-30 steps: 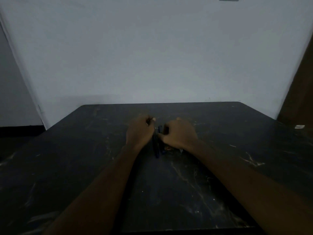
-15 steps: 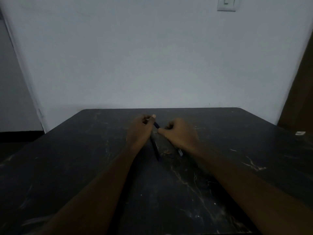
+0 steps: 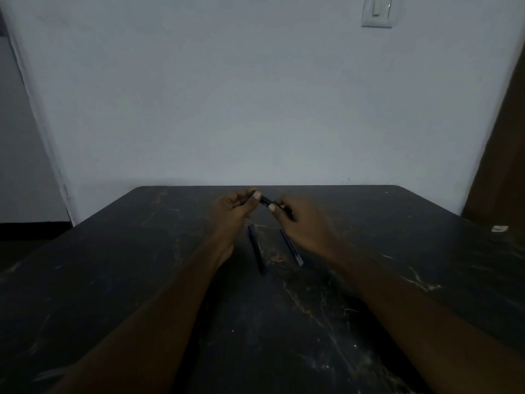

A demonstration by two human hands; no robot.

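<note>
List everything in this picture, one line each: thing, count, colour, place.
held pen: 1, dark, raised over the table between both hands
left pen: 1, dark blue, lying on the table
right pen: 1, dark blue, lying beside it
table: 1, black, scuffed, foreground
light switch: 1, white, wall, top right
small white object: 1, by table's right edge
wall: 1, pale grey, behind table
left hand: 1, pinches held pen's end
right hand: 1, grips its other end

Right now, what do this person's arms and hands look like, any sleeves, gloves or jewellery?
The left forearm and right forearm are bare as far as the frame shows, no sleeves in view. The left hand and right hand wear no gloves, and I see no watch, bracelet or ring, though the light is dim.
</note>
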